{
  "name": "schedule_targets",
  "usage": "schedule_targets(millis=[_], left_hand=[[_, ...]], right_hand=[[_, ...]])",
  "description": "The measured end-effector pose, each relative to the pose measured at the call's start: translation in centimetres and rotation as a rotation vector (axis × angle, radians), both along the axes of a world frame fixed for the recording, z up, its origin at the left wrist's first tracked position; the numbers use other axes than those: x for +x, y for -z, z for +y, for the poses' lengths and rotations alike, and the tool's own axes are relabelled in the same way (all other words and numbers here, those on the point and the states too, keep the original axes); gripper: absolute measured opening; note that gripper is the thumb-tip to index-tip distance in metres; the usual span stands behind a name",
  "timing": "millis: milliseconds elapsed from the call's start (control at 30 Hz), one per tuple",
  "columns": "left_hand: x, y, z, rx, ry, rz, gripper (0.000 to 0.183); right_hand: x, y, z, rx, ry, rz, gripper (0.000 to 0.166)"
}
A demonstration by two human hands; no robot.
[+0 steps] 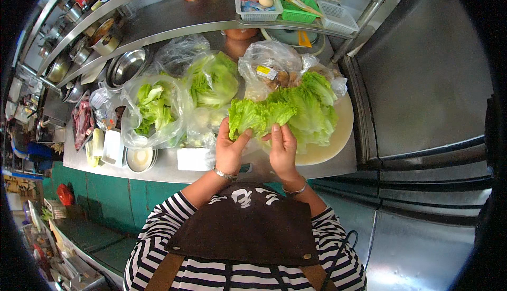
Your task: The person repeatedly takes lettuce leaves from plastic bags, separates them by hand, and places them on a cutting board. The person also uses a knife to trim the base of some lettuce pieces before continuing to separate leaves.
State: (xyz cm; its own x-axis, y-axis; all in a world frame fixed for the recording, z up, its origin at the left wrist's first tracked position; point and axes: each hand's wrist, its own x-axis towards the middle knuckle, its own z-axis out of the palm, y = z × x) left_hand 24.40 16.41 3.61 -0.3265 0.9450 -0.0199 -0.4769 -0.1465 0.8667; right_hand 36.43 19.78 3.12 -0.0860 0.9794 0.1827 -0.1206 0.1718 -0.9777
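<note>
Between my two hands is a green lettuce leaf [249, 117], held up by its lower edge. My left hand [231, 146] pinches its left side with thumb and fingers. On its right side, my right hand [282, 148] grips the leaf the same way. Just beyond and to the right, a pile of lettuce leaves [317, 116] lies on a round, pale cutting board [344, 132]. To the left, a clear plastic bag [128, 122] holds torn lettuce pieces [155, 106]. A head of lettuce [212, 79] in clear plastic sits behind it.
Behind the board, a plastic bag [269, 55] contains brown items. White dishes [139, 159], a white container [194, 159] and raw meat [82, 118] line the steel counter [166, 172]. Overhead runs a metal shelf [166, 17] with baskets [259, 13]. A steel cabinet [427, 77] stands at right.
</note>
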Motion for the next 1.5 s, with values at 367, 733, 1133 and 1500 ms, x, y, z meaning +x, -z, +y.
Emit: schedule_targets(millis=[367,733,1133,1500], left_hand=[[0.2,1.0,-1.1,0.169,-0.216,0.595,0.045],[0.6,0.1,-0.7,0.068,-0.099,0.157,0.041],[-2.3,1.1,0.5,-0.115,0.190,-0.547,0.051],[-2.7,-0.4,0.2,-0.011,0.411,-0.643,0.069]], right_hand=[[-1.3,0.4,-0.3,0.044,-0.279,0.248,0.050],[-0.6,0.8,0.7,0.192,-0.237,0.005,0.072],[4.4,-1.1,3.6,0.448,0.179,-0.502,0.053],[7.6,-2.4,4.2,0.640,0.412,-0.934,0.055]])
